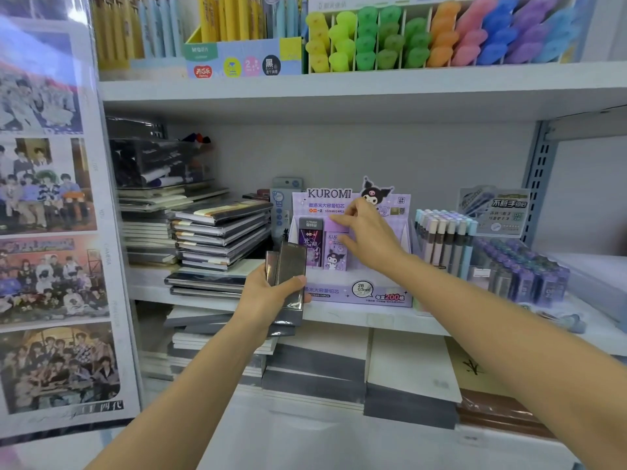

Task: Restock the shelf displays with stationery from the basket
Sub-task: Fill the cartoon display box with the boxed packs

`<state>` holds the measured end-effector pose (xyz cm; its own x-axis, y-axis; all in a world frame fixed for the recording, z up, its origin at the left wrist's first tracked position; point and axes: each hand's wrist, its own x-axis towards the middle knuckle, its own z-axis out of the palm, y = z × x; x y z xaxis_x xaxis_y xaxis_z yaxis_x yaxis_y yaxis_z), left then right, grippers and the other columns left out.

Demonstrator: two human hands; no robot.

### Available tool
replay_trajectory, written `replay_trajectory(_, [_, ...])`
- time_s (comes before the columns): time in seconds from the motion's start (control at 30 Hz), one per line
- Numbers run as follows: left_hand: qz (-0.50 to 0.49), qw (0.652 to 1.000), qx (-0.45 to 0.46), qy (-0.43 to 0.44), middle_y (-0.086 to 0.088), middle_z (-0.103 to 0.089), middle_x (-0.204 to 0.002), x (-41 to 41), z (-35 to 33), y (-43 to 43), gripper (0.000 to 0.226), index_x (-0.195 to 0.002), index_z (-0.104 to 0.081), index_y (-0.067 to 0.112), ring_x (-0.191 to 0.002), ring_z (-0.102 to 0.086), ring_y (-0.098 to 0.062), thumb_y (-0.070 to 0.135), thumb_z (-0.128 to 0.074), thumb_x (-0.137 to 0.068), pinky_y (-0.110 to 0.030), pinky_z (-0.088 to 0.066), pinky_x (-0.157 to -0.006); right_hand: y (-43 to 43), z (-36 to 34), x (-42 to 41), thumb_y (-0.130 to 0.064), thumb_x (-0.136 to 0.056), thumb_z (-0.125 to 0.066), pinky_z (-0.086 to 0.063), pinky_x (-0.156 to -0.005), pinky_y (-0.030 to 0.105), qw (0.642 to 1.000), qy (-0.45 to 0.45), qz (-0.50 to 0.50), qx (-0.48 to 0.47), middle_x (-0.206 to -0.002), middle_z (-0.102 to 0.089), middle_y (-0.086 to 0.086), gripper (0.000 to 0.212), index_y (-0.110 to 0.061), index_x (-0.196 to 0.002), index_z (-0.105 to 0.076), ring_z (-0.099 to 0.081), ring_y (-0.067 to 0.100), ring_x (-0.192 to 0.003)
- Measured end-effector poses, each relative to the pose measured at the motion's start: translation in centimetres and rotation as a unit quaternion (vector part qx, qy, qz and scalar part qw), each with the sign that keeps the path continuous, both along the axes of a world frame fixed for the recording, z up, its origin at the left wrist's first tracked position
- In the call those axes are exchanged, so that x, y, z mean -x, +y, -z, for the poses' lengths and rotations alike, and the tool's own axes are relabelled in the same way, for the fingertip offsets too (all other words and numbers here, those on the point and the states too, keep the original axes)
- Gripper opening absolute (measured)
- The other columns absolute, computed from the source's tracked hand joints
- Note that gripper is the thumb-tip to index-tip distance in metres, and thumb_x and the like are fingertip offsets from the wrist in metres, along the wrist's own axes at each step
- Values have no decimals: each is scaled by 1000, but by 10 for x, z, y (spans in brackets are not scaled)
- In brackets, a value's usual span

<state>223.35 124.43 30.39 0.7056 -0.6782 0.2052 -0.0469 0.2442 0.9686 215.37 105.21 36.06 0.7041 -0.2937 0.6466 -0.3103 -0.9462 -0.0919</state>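
The left hand (268, 293) has its grip clamped on a small fanned stack of dark, glossy packets (286, 286), held upright just in front of the shelf edge (339, 317). The right hand (368, 237) reaches into the purple Kuromi display box (359, 293) on the middle shelf — its fingertips (336, 218) are pinched together on a pale purple lead case (341, 227), which sits at the top of the box's slots, above a Kuromi-printed case (336, 254) and beside a dark purple one (310, 242). Left of the box lies a stack of notebooks (220, 235); right of it stand rows of capped pencils (444, 239). The shelf above carries coloured highlighters (424, 39) — yellow through blue
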Motion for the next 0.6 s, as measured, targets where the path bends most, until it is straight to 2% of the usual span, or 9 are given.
replay_trajectory(0.07, [4,1000,0,-4,-10,-75,-94,2,-1,1,26,-109,-61,8,-72,-74,-23,5,-71,-85,-20,-54,-54,7,1,5,-22,-93,-62,-39,-99,30,999,-36,-33,-16,-123,-46,5,49,-14,-139,-49,-43,18,-115])
replay_trajectory(0.17, [8,1000,-10,-18,-11,-75,-90,4,-2,2,29,-109,-61,9,-78,-74,-25,9,-74,-83,-28,-59,-60,25,-2,13,-23,-95,-58,-41,-87,18,969,-118,-146,-164,-116,-54,1,36,-16,-130,-55,-54,12,-100])
replay_trajectory(0.23, [24,999,-12,-21,-12,-75,-89,9,-4,3,32,-109,-60,8,-80,-74,-27,12,-76,-82,-31,-59,-61,37,-3,17,-26,-95,-58,-49,-83,21,925,-106,-220,-290,-108,-61,-2,30,-19,-124,-58,-62,11,-90])
replay_trajectory(0.3, [44,999,-8,-22,-12,-75,-88,14,-6,3,32,-108,-60,7,-80,-74,-28,12,-76,-81,-28,-56,-58,45,-2,20,-23,-93,-62,-53,-85,25,896,-71,-257,-355,-102,-64,0,27,-19,-120,-61,-64,11,-90])
replay_trajectory(0.37, [52,998,-10,-18,-9,-76,-89,19,-8,3,32,-107,-61,9,-80,-74,-26,16,-77,-81,-27,-55,-57,48,0,24,-15,-91,-65,-54,-78,21,882,-71,-277,-375,-94,-65,1,24,-16,-115,-65,-64,8,-85])
replay_trajectory(0.43, [46,999,-8,12,-9,-75,-94,22,-10,5,32,-109,-62,12,-79,-73,-22,19,-76,-82,-29,-55,-59,47,-1,31,-9,-91,-64,-54,-75,21,871,-114,-274,-392,-92,-64,5,22,-15,-112,-65,-62,10,-81])
replay_trajectory(0.53, [3,998,13,69,-8,-73,-88,25,-12,10,29,-108,-60,13,-66,-70,-16,15,-74,-83,-28,-53,-51,43,0,43,-5,-92,-61,-56,-76,24,860,-163,-255,-412,-100,-62,6,20,-14,-108,-65,-62,14,-82])
replay_trajectory(0.6, [-31,997,13,75,-6,-72,-86,28,-15,13,31,-108,-60,12,-61,-69,-14,16,-75,-82,-25,-52,-48,44,3,49,-5,-92,-61,-55,-78,24,867,-160,-244,-404,-109,-63,3,17,-12,-106,-68,-64,15,-86])
